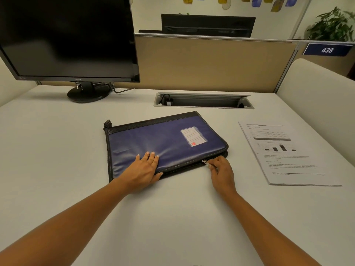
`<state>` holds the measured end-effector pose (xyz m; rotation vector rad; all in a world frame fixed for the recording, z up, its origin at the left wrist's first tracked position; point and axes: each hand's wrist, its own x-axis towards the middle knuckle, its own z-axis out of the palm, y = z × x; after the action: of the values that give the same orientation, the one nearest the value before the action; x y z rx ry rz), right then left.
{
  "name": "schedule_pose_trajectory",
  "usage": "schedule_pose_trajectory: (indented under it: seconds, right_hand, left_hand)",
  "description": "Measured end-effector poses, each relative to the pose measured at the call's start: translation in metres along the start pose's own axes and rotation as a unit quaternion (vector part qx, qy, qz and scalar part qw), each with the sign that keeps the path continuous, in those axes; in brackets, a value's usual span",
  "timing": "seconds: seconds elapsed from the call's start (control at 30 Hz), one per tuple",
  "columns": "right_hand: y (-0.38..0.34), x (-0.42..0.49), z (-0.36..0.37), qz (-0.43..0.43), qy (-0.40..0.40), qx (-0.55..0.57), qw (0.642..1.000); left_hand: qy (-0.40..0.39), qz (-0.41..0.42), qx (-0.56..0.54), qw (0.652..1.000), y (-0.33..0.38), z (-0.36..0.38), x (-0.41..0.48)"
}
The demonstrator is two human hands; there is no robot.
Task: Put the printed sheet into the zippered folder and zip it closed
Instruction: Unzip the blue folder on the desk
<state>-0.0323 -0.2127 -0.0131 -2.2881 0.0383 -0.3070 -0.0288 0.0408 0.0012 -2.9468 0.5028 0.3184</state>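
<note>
A blue zippered folder (163, 143) with black edging and a label pocket lies flat in the middle of the desk. My left hand (143, 167) presses flat on its near left corner, fingers spread. My right hand (221, 170) pinches the metal zipper pull (207, 163) on the folder's near edge, right of centre. The printed sheet (284, 152), with a table, a bar chart and text, lies on the desk to the right of the folder, apart from it.
A black monitor (69, 39) on its stand fills the back left. A cable slot (203, 101) is sunk into the desk behind the folder. A beige partition (211, 62) closes the back, and a padded side wall (317, 96) the right.
</note>
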Motion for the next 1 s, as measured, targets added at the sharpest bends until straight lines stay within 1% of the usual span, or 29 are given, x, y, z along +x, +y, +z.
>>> schedule_pose_trajectory:
  seconds: [0.43,0.7,1.0]
  right_hand:
    - [0.0006,0.0,-0.0025,0.001,-0.026,0.011,1.0]
    - [0.0026,-0.0015,-0.0013,-0.022,-0.033,0.01,0.999]
    - [0.0008,-0.0068,-0.0007,0.001,0.028,0.017,0.999]
  left_hand:
    - [-0.004,-0.004,0.009,1.0,-0.0015,0.0009,-0.0016]
    - [0.004,-0.009,0.02,1.0,-0.0046,0.0046,-0.0016]
    - [0.022,-0.017,0.0,1.0,-0.0035,0.0061,-0.0013]
